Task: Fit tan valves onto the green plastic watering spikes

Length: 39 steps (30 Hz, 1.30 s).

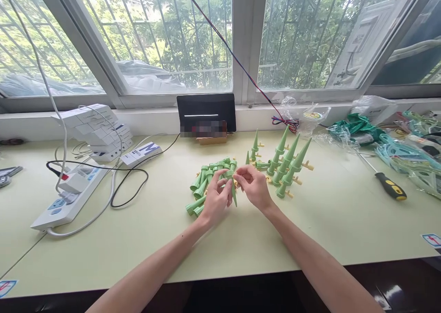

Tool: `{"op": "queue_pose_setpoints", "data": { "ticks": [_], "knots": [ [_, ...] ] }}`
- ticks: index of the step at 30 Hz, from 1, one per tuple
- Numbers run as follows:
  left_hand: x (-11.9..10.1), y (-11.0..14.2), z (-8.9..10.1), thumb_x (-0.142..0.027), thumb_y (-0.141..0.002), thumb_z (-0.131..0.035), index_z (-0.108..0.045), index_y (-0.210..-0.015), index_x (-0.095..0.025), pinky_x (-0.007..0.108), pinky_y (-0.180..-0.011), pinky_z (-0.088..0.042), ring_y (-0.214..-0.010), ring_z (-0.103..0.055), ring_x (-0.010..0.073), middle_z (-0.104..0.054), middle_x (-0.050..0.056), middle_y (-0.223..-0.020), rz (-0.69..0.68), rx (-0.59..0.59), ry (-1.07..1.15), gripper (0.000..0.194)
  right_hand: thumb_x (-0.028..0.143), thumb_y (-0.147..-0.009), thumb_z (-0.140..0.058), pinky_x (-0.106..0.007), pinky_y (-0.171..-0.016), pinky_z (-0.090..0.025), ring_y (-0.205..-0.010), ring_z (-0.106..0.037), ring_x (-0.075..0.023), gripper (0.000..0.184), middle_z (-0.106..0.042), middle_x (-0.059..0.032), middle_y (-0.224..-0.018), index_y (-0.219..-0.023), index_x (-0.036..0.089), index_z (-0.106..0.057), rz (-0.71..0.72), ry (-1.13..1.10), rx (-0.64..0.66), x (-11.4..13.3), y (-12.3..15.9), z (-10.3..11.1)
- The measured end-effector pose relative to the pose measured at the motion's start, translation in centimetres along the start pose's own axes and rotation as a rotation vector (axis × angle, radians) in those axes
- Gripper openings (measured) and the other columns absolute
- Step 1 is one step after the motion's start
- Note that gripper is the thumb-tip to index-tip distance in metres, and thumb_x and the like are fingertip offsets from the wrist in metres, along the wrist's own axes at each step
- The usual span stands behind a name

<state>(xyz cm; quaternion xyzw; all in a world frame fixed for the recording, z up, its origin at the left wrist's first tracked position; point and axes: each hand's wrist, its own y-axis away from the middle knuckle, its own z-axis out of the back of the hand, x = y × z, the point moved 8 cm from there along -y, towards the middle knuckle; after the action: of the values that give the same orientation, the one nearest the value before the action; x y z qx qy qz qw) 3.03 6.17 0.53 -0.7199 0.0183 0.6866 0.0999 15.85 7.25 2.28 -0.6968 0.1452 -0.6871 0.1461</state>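
My left hand [217,197] is closed around a green plastic watering spike [234,198], whose tip points down toward the table. Against the spike's upper end, my right hand [255,187] is pinched; whatever sits between its fingertips is hidden. Left of my hands lies a pile of green spike parts [200,191], with a few yellow bits among them. On the right, several green spikes [283,168] with yellow side valves [308,166] stand tip up in a loose group.
A white power strip [65,207] with cables and stacked white boxes [96,131] occupy the left. A dark screen [206,113] stands by the window. Toward the right are a screwdriver [391,186], green plastic bags [356,129] and bagged teal items [396,154].
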Motion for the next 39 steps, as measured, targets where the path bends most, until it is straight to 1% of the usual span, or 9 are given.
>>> {"op": "queue_pose_setpoints", "data": {
  "ticks": [5,11,21,25,31,39],
  "knots": [
    [0.06,-0.06,0.06,-0.041,-0.089,-0.06,-0.048,-0.12,-0.027,0.021,-0.04,-0.041,-0.043,-0.045,0.0073,-0.049,-0.008,-0.065,-0.011,-0.003,0.001,0.036,0.045,-0.084,-0.069,-0.024,-0.048,-0.048,-0.056,-0.057,-0.0124,0.027,-0.063,-0.0013,-0.076,-0.085,0.019,-0.06,-0.005,0.028,-0.021,-0.06,-0.18,0.37],
    [0.05,-0.07,0.0,-0.041,-0.089,-0.061,-0.049,-0.119,-0.027,0.02,-0.04,-0.041,-0.044,-0.046,0.0067,-0.051,-0.007,-0.069,-0.004,0.001,0.0,0.036,0.049,-0.082,-0.071,-0.025,-0.045,-0.046,-0.051,-0.054,-0.0116,0.031,-0.062,-0.0002,-0.072,-0.083,0.02,-0.059,-0.023,0.008,-0.022,-0.17,-0.4,0.41],
    [0.09,-0.1,0.16,-0.041,-0.088,-0.063,-0.052,-0.119,-0.026,0.021,-0.039,-0.04,-0.043,-0.045,0.0068,-0.048,-0.007,-0.066,-0.032,-0.007,-0.012,0.036,0.046,-0.074,-0.078,-0.025,-0.043,-0.046,-0.051,-0.057,-0.0123,0.033,-0.061,0.0004,-0.074,-0.085,0.02,-0.06,-0.047,-0.042,-0.052,-0.81,-0.5,0.79],
    [0.18,-0.16,0.27,-0.041,-0.087,-0.063,-0.053,-0.119,-0.026,0.021,-0.038,-0.039,-0.043,-0.046,0.0064,-0.046,-0.007,-0.068,-0.046,-0.013,-0.017,0.036,0.046,-0.072,-0.08,-0.026,-0.044,-0.048,-0.052,-0.059,-0.0135,0.034,-0.061,0.0003,-0.072,-0.083,0.02,-0.061,-0.048,-0.05,-0.059,-0.74,-0.58,0.88],
    [0.11,-0.12,0.12,-0.041,-0.087,-0.064,-0.054,-0.118,-0.025,0.02,-0.037,-0.04,-0.042,-0.048,0.0062,-0.047,-0.007,-0.07,-0.06,0.003,-0.039,0.037,0.045,-0.07,-0.082,-0.027,-0.046,-0.05,-0.054,-0.061,-0.0151,0.034,-0.061,0.0004,-0.07,-0.081,0.02,-0.061,-0.049,-0.079,-0.067,-0.63,-0.63,0.91],
    [0.21,0.09,-0.06,-0.041,-0.086,-0.065,-0.055,-0.117,-0.025,0.019,-0.037,-0.039,-0.041,-0.048,0.005,-0.047,-0.007,-0.073,-0.046,0.011,-0.039,0.036,0.047,-0.07,-0.082,-0.028,-0.046,-0.051,-0.054,-0.062,-0.0159,0.036,-0.061,0.0,-0.071,-0.08,0.02,-0.06,-0.065,-0.09,-0.062,-0.91,-0.6,0.86]
  ]
}}
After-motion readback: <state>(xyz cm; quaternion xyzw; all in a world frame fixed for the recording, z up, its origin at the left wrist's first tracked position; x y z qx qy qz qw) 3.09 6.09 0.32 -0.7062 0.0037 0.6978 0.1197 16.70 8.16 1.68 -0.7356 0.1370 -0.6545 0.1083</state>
